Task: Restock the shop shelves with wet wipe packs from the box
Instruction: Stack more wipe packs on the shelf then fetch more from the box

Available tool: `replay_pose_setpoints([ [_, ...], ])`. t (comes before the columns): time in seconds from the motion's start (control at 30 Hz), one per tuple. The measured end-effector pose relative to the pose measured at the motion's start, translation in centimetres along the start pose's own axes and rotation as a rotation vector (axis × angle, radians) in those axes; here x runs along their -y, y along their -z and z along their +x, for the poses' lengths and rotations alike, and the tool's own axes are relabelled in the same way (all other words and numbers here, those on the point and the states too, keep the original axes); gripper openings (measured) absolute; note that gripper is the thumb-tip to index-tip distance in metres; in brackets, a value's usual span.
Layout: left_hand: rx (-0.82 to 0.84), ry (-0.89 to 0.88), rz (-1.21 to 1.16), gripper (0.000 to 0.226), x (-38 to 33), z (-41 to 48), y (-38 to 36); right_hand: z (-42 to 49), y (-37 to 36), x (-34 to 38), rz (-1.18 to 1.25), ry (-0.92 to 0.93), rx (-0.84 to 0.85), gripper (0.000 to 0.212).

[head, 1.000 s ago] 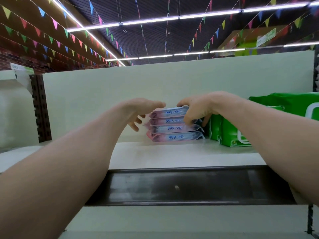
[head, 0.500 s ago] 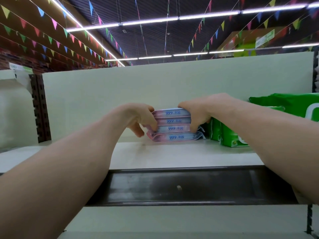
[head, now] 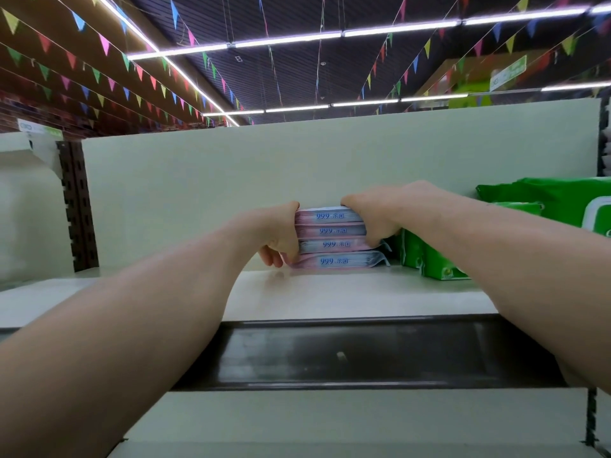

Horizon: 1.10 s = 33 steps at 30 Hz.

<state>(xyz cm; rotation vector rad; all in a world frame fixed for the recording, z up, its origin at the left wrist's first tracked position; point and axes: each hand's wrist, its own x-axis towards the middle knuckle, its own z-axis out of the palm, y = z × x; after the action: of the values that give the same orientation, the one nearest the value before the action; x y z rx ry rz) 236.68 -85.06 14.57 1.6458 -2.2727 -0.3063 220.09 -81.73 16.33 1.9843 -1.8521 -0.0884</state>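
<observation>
1. The fingers (head: 276,257) of the left hand (head: 281,233) are curled together round the left end of the wet wipe packs (head: 334,238). The thumb sits up at the top pack and the fingertips are tucked down near the lowest one.
2. The fingers (head: 377,233) of the right hand (head: 373,219) are bent and held close together, clamping the right end of the same packs. The knuckles lie over the top pack and the tips reach down to the third.
3. Between the two sets of fingers are four flat pink-and-blue packs, piled one on another, each with blue "999" print on the edge facing the camera. The pile sits on the shelf (head: 330,295) directly under the fingers.
4. The bottom pack lies below the right fingers, and its crimped end sticks out past them to the right.
5. Just beyond the right fingers, almost touching the pile, stand green packs (head: 429,256). A larger green pack (head: 562,200) sits further right, behind the right forearm.
6. Behind the fingers rises the pale back panel (head: 231,180).
7. Well to the left of the left fingers is a dark slotted upright (head: 77,206).
8. Nearer the camera than the fingers, a dark strip (head: 363,352) runs along the shelf's front edge. Both bare forearms cross it.
9. High above the fingers hang strings of coloured bunting (head: 139,72) and ceiling strip lights (head: 287,39).
</observation>
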Motion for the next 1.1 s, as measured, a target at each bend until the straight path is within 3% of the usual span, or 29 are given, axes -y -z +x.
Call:
replay_pose_setpoints([
  [0.23,0.009,-0.006,0.062,0.086,0.2,0.1,0.1,0.4,-0.3,-0.4,0.048,0.001,-0.016,0.053],
  [0.47,0.007,-0.043,0.034,0.065,0.0,-0.1,0.3,0.3,-0.3,-0.6,0.143,-0.001,-0.031,0.046],
  [0.63,-0.053,-0.043,0.082,0.064,-0.2,-0.7,0.9,0.0,0.1,-0.3,0.185,-0.047,-0.04,0.065],
  [0.9,-0.138,-0.029,-0.171,0.034,-0.8,-0.4,0.5,-0.4,-0.1,0.3,0.261,-0.055,0.011,0.059],
  [1.1,-0.121,-0.007,-0.17,0.036,-1.2,-1.0,0.5,-1.0,0.6,0.6,0.263,-0.051,0.024,0.056],
])
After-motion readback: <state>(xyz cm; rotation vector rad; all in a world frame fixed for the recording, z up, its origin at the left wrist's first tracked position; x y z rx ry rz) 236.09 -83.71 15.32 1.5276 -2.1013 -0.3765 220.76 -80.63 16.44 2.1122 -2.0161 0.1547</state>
